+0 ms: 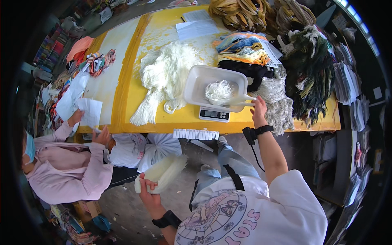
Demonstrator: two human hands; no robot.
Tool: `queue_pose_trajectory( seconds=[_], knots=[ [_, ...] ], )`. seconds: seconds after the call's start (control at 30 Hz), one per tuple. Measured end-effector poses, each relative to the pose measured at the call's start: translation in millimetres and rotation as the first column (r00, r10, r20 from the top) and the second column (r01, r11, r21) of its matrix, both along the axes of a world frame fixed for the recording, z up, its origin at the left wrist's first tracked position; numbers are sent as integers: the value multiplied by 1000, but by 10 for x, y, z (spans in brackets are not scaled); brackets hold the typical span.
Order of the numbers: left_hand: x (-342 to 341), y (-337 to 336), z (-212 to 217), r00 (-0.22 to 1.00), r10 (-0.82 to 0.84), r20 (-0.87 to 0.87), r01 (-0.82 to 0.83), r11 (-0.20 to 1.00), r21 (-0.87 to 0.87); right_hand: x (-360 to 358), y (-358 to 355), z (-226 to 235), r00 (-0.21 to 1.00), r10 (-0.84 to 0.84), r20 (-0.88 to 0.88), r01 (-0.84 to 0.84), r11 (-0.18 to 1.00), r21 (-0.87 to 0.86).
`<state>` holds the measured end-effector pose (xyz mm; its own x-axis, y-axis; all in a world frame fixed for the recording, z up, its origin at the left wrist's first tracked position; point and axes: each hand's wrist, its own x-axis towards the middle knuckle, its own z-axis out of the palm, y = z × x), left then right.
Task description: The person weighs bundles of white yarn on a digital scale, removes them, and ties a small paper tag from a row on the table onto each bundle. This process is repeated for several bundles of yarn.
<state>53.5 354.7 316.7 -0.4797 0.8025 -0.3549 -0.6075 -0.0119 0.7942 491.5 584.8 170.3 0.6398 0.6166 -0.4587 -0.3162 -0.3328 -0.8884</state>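
Note:
My left hand point(149, 193) is closed around one end of a pale cream yarn hank point(168, 174), held below the table's front edge. At the right side of a white plastic tray point(193, 92), my right hand point(259, 111) pinches some white strands point(244, 100), somewhat blurred, at the tray's rim. Inside the tray lies a loose coil of white yarn point(219, 92). The tray rests on a small digital scale point(214, 114), whose display and buttons face me. Just left of the tray, a large heap of off-white yarn point(166, 65) spreads over the table.
Right of the tray lie grey yarn point(274, 96), multicoloured hanks point(241, 47) and a dark green yarn pile point(308, 73). Brown hanks point(241, 14) fill the back of the yellow table point(134, 87). A co-worker in pink point(69, 167) sits at left holding paper point(90, 111).

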Motion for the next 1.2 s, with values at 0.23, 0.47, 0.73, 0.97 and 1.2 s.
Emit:
queue_pose_trajectory(
  seconds=[0.23,0.47,0.73,0.97,1.2],
  knots=[
    [17,98,-24,998,-11,58,9,999,34,-1718,-108,1668,614,786,-68,-715,591,372],
    [163,281,24,978,-209,2,208,972,113,-2923,-840,1860,-183,983,-3,-975,-181,130],
    [218,198,112,986,-114,-124,130,983,130,-3151,-1051,1753,-217,976,-32,-964,-209,162],
    [195,203,88,992,-60,-111,76,985,152,-3081,-1067,1746,-121,991,-58,-973,-107,205],
    [247,275,120,994,-47,-98,57,993,106,-3041,-1114,1751,-100,995,25,-980,-102,171]
  ],
)
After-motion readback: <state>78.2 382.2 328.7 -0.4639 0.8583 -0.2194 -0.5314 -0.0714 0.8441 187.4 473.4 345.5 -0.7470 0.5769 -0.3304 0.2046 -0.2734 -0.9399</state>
